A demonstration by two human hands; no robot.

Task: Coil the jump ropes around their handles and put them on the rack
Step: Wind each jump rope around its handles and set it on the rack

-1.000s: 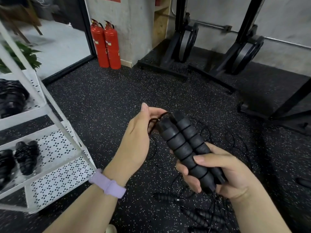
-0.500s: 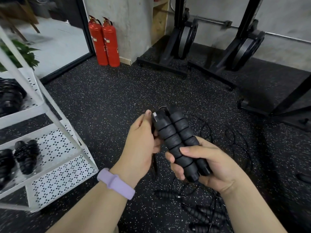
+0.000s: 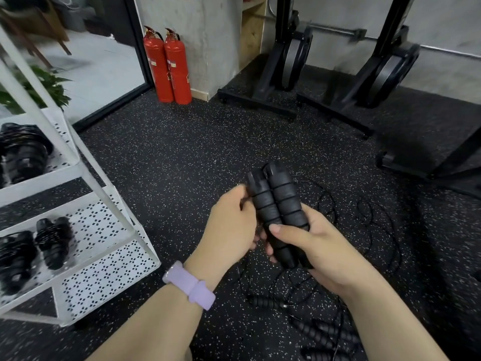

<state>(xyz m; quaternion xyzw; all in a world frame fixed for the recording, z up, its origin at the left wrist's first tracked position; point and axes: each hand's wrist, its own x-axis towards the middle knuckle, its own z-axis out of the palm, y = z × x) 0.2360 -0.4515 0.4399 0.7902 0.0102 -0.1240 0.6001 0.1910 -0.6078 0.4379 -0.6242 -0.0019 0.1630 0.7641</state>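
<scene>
Since half a second ago: left hand (image 3: 231,220) slid down alongside the handles (image 3: 278,212), cord now wound in rings round them. Right hand (image 3: 312,246) fingers clenched round the near end of both handles, thumb across the front. Left fingers pinching cord (image 3: 243,199) at the handles' left side. Handles held upright, side by side, above the floor (image 3: 182,157). More loose jump ropes (image 3: 325,332) on floor, near right. White rack (image 3: 104,230) to the left, coiled ropes (image 3: 53,241) on its shelves.

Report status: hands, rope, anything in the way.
Right hand grips both handles. Left hand pinches the rope beside them. Rack at left; loose ropes on floor below.
</scene>
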